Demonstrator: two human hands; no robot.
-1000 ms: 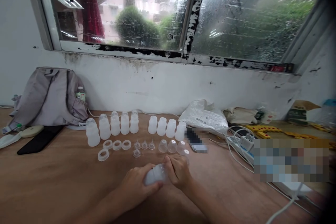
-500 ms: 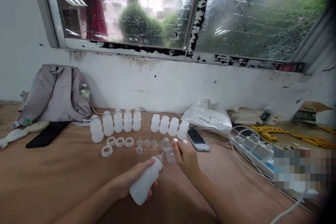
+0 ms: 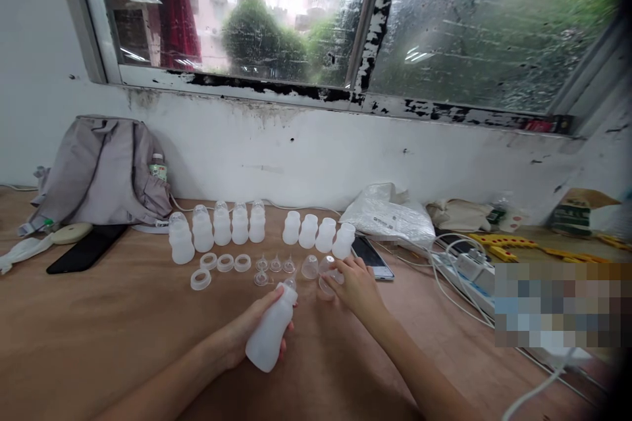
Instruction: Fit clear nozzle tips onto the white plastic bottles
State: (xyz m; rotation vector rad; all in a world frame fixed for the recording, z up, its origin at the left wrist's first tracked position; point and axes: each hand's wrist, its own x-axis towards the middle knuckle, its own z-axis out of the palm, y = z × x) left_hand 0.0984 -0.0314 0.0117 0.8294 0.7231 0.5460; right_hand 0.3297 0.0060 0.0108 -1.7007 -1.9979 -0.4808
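Note:
Gripped in my left hand (image 3: 261,322) is a translucent white baby bottle (image 3: 270,335), tilted with its top pointing up and away to the right. A clear nipple (image 3: 290,283) sits at the bottle's mouth. My right hand (image 3: 358,286) has its fingers bent around a clear bottle cap (image 3: 326,285), low over the table; the fingers partly hide it. Beside it stand more clear caps (image 3: 310,267). Several loose clear nipples (image 3: 275,268) lie left of these, and several white collar rings (image 3: 226,263) lie farther left.
Capped baby bottles (image 3: 222,227) stand in a row at the back, with several open bottles (image 3: 309,231) to their right. A phone (image 3: 378,260) lies behind my right hand. A backpack (image 3: 103,171), a plastic bag (image 3: 390,217) and a cabled power strip (image 3: 513,316) are around the table.
My right hand has turned over and moved slightly right with the clear cap, away from the nipple. The bottle in my left hand has shifted a little left and stands more upright.

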